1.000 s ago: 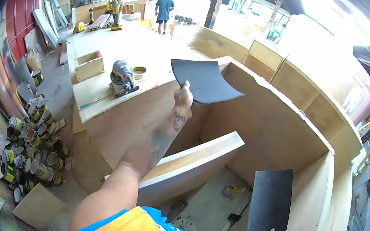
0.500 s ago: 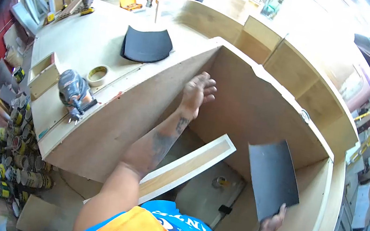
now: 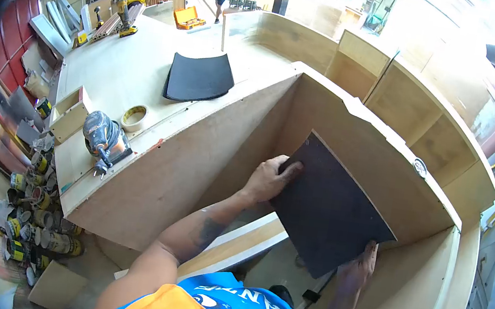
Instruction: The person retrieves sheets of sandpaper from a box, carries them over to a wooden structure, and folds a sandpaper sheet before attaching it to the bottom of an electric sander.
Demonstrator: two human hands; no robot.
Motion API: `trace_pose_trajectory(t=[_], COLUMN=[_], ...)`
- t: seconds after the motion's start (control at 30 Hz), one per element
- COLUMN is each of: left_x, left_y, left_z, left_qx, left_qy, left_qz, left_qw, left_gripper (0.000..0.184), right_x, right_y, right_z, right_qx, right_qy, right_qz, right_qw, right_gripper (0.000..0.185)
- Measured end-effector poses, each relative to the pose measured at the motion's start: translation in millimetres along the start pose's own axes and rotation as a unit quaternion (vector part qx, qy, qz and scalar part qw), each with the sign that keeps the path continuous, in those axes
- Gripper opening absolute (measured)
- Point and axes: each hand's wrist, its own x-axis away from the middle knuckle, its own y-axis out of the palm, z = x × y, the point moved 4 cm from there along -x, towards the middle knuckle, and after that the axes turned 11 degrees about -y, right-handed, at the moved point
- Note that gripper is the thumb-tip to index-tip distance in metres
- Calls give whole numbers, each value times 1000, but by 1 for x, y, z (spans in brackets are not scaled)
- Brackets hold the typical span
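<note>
A dark sheet of sandpaper (image 3: 331, 213) is held up between my two hands, over the open wooden cabinet box (image 3: 167, 184). My left hand (image 3: 272, 180) pinches its upper left edge, thumb on the facing side. At the lower right corner, my right hand (image 3: 361, 265) grips the sheet, most of its fingers hidden behind it. A stack of similar black sheets (image 3: 200, 77) lies on the pale worktop beyond the box. Below my left forearm, a white-edged wooden strip (image 3: 235, 244) crosses the box.
On the worktop left of the box are an electric sander (image 3: 104, 137), a roll of tape (image 3: 134, 118) and a small wooden box (image 3: 71, 112). Paint cans (image 3: 52, 241) crowd the floor at left. Two people are farther back, near an orange case (image 3: 187, 18).
My left hand has come down and right and taken hold of the sheet's edge. The sheet has moved left and turned to face me, my right hand still on it.
</note>
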Motion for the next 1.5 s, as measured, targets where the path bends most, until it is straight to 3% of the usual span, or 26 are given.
trace_pose_trajectory(t=[0.13, 0.2, 0.3, 0.37, 0.4, 0.43, 0.5, 0.57, 0.63, 0.7, 0.77, 0.83, 0.9, 0.97, 1.0, 1.03, 1.1, 1.13, 1.17, 1.23, 1.27, 1.33, 1.37, 1.43, 1.47, 1.5], left_x=[-14, 5, 17, 22, 22, 26, 48, 52, 51, 54, 55, 56, 63, 73, 79, 84, 89, 91, 90, 92, 88, 68, 60, 46, 44, 46], left_y=[22, 38, 76, 111, 134, 161, 208, 247, 266, 278, 276, 271, 267, 261, 257, 254, 245, 242, 237, 227, 222, 204, 191, 159, 153, 153], left_z=[-44, -23, -11, -13, -22, -29, -15, -32, -30, -33, -39, -54, -53, -41, -36, -31, -18, -17, -16, -21, -24, -21, -17, 6, 23, 46], left_qx=[86, 128, 342, 367, 341, 336, 333, 299, 190, 152, 178, 178, 433, 433, 433, 433, 214, 200, 203, 217, 221, 286, 289, 143, 144, 56], left_qy=[-13, 6, -107, -196, -215, -223, -325, -331, -219, -170, -157, -200, -261, -237, -226, -214, -99, -155, -150, -176, -173, -46, -45, 45, 43, 59], left_qz=[-42, -44, -112, -161, -239, -253, -302, -320, -260, -237, -279, -259, -253, -271, -277, -284, -253, -245, -238, -221, -215, -157, -151, -73, -65, -87], left_qw=[995, 991, 927, 895, 884, 880, 832, 836, 921, 944, 931, 928, 825, 826, 828, 829, 938, 936, 938, 935, 935, 944, 944, 986, 986, 993], left_gripper=[53, 52, 53, 55, 56, 56, 56, 53, 45, 40, 38, 42, 50, 59, 64, 69, 90, 95, 95, 96, 96, 94, 94, 90, 90, 79], right_x=[-20, -35, -42, -44, -42, -42, -42, -43, -47, -54, -57, -57, -57, -61, -65, -65, -68, -76, -78, -74, -76, -84, -87, -91, -93, -94], right_y=[-7, -25, -55, -88, -104, -118, -137, -168, -200, -207, -205, -181, -163, -152, -149, -142, -124, -125, -119, -110, -108, -104, -103, -94, -89, -76], right_z=[5, 23, 27, 32, 31, 28, 21, 20, 34, 35, 31, 13, 7, 4, -3, -4, -5, 4, 3, 5, 8, 12, 14, 15, 14, 4], right_qx=[35, -28, -42, -33, -35, -33, -57, -91, 4, 79, 154, 141, 166, 218, 370, 365, 170, 199, 197, 132, 133, 245, 281, 298, 302, 336], right_qy=[21, 71, 134, 147, 165, 159, 178, 189, 160, 98, 35, 119, 76, -17, -90, -91, 48, 14, 12, 126, 127, 23, -11, -51, -63, -70], right_qz=[6, -32, 10, 44, 62, 78, 51, 37, 29, -10, -58, -91, -86, -100, -122, -130, -98, -159, -167, -164, -172, -241, -264, -338, -364, -401], right_qw=[999, 997, 990, 988, 984, 984, 981, 977, 987, 992, 986, 979, 979, 971, 917, 917, 979, 967, 966, 969, 968, 939, 923, 891, 879, 849], right_gripper=[50, 49, 52, 54, 55, 55, 56, 54, 52, 48, 44, 37, 35, 41, 48, 48, 52, 45, 45, 33, 33, 27, 26, 24, 24, 24])
